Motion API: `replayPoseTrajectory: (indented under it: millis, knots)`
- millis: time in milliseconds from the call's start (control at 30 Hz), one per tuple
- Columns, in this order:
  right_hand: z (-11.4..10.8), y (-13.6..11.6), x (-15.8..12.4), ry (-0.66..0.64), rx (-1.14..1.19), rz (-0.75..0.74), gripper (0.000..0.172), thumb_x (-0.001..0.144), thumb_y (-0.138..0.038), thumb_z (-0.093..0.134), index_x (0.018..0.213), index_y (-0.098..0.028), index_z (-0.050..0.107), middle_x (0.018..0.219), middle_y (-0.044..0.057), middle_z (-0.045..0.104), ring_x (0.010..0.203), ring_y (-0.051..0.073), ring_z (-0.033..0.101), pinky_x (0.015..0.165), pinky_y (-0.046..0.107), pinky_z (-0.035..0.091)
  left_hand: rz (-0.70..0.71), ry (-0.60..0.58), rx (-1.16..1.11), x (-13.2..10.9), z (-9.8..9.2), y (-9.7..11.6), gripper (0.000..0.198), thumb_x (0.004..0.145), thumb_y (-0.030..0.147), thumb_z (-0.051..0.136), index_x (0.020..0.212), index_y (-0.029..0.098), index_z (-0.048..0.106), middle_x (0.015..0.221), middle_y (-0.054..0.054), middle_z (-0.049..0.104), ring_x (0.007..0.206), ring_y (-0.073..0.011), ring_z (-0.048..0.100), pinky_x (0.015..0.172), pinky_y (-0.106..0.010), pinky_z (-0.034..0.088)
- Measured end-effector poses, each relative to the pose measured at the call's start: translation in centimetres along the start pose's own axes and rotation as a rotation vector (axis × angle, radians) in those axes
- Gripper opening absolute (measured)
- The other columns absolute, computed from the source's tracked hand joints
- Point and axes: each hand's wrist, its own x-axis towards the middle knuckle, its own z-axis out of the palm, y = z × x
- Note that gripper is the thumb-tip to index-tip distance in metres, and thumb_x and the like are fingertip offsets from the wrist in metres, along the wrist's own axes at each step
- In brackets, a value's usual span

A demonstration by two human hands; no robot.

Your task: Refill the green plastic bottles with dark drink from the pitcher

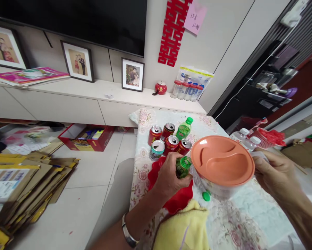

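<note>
My left hand is wrapped round an uncapped green plastic bottle, its open mouth upward, above a red scalloped plate. My right hand grips the handle of a clear pitcher with an orange lid; what is inside the pitcher is hard to see. On the cloth below the pitcher lies a loose green cap. Behind my left hand stand several opened red cans, a turquoise-and-silver can and a capped green bottle.
A yellow towel lies at the near edge of the floral tablecloth. Clear bottles and a pink basket stand at right. Beyond is a white cabinet; a red box and flattened cardboard are on the floor.
</note>
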Motion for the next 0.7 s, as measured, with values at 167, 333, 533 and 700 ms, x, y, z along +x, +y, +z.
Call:
replayPoseTrajectory:
  millis: [167,333,533,700]
  knots:
    - [-0.4,2.7,-0.1,0.147,0.283,-0.011,0.053,0.067,-0.061,0.095,0.060,-0.019,0.064,0.054,-0.002,0.051,0.046,0.008,0.045,0.045,0.022,0.043,0.009,0.012,0.006,0.1,-0.1,0.3,0.047,0.068,0.022,0.074,0.110,0.025,0.052,0.104,-0.004,0.062,0.097,-0.0240,0.066,0.088,-0.039,0.055]
    - [-0.8,6.7,-0.9,0.266,0.424,-0.037,0.047,0.097,-0.044,0.077,0.069,-0.017,0.050,0.054,-0.012,0.037,0.043,0.003,0.031,0.041,0.015,0.030,0.002,0.019,0.013,0.1,-0.3,0.6,0.044,0.069,0.024,0.072,0.110,0.024,0.054,0.101,-0.002,0.063,0.090,-0.0222,0.066,0.086,-0.040,0.057]
    - [0.6,11.0,-2.0,0.323,0.546,-0.057,0.056,0.102,-0.045,0.072,0.065,-0.020,0.038,0.054,-0.013,0.028,0.042,0.003,0.025,0.041,0.016,0.026,-0.022,0.001,0.004,0.2,-0.7,0.9,0.044,0.068,0.029,0.072,0.109,0.022,0.056,0.103,-0.005,0.064,0.093,-0.0242,0.066,0.088,-0.043,0.057]
    - [1.8,14.0,-2.2,0.359,0.590,-0.063,0.047,0.103,-0.043,0.071,0.071,-0.018,0.047,0.057,-0.012,0.033,0.044,0.003,0.029,0.042,0.016,0.030,-0.100,-0.045,-0.030,0.2,-1.0,1.0,0.047,0.071,0.033,0.075,0.113,0.022,0.055,0.108,-0.005,0.065,0.097,-0.0249,0.067,0.090,-0.043,0.057]
